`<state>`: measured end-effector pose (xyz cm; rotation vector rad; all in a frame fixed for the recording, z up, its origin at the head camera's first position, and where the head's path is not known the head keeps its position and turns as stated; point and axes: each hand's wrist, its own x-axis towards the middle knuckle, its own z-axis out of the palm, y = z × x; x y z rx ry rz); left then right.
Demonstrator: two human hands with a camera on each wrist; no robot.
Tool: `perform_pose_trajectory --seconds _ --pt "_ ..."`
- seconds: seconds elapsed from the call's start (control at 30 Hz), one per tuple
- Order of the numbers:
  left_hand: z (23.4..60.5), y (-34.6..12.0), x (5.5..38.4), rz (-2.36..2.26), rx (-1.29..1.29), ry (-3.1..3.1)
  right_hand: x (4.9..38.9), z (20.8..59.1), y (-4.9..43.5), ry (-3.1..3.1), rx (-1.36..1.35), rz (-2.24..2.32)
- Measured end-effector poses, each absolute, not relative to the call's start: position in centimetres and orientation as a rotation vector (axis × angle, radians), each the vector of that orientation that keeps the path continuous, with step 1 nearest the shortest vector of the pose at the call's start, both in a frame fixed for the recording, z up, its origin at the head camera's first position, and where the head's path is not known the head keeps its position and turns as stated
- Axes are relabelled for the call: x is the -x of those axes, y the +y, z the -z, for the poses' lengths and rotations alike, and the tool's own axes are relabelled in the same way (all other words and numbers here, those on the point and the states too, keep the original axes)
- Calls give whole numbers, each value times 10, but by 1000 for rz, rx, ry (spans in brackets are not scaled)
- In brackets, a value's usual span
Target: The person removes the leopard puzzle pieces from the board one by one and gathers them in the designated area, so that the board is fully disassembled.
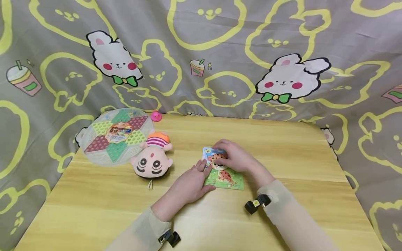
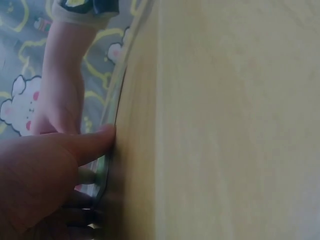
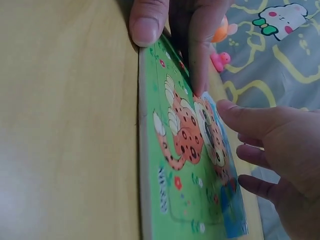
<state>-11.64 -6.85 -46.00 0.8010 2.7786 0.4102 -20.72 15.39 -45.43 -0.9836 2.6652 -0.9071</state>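
We see leopard puzzle board (image 1: 224, 177) on wooden table (image 1: 295, 150), between left and right edges. Left hand (image 1: 191, 183), fingers relaxed, rests on it; right hand (image 1: 236, 157), fingers loosely extended, touches its upper part. Toward table's far-left corner: Chinese checkers board (image 1: 118, 134), plush doll (image 1: 151, 161) beside it; pink toy (image 1: 156, 116) at far edge.

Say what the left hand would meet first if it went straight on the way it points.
The left hand, at the spotted-animal board, would probably meet the right hand first, though depth leaves unclear whether it would pass beneath.
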Motion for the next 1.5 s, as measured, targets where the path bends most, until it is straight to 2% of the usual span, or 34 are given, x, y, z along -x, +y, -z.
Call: perform_pose_trajectory --seconds 0.63,1.5 --pt "460 -63 121 -362 -802 2770 232 457 140 2595 1146 739" --pt "460 -65 119 -439 -720 2749 244 459 130 2474 1064 758"
